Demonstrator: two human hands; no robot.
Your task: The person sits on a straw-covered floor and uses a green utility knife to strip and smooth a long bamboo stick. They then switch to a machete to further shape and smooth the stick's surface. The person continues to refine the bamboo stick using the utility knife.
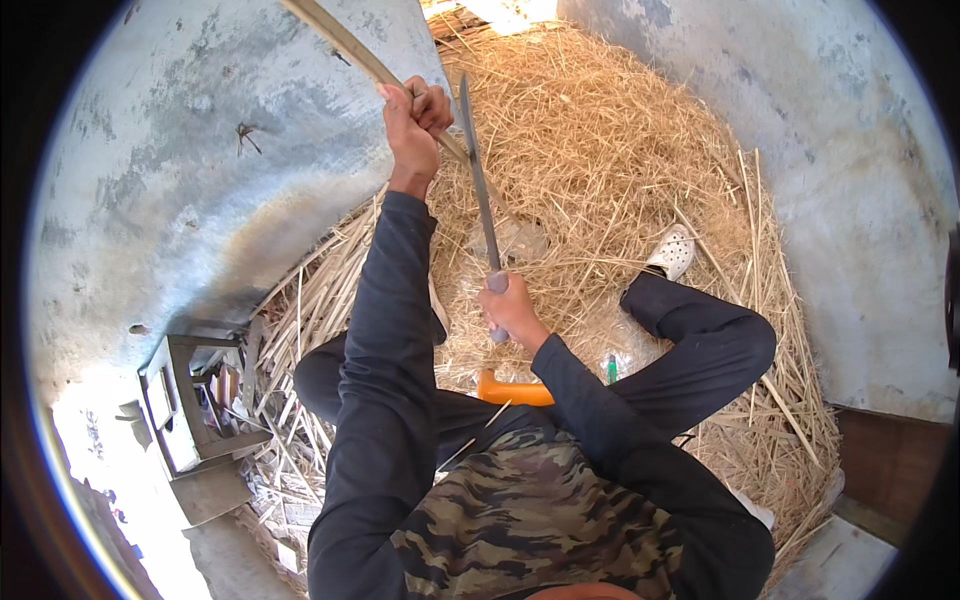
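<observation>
My left hand [415, 130] is wrapped round a long pale bamboo strip [345, 40], which slants from the upper left down toward the middle. Closed on the grip of a long-bladed knife [481, 190], my right hand [513, 308] is lower and nearer to me. The blade points up and away, and its dark edge crosses the strip just beyond my left fist. In this view the two appear to touch there. Whether the blade has cut into the strip cannot be made out.
Straw-like shavings [610, 130] cover the floor ahead, with split strips [310, 290] heaped at the left. A white clog [673, 250] is on my right foot. An orange curved object [515, 389] lies between my legs. Walls [840, 180] stand close on both sides; a wooden frame [195, 400] is at left.
</observation>
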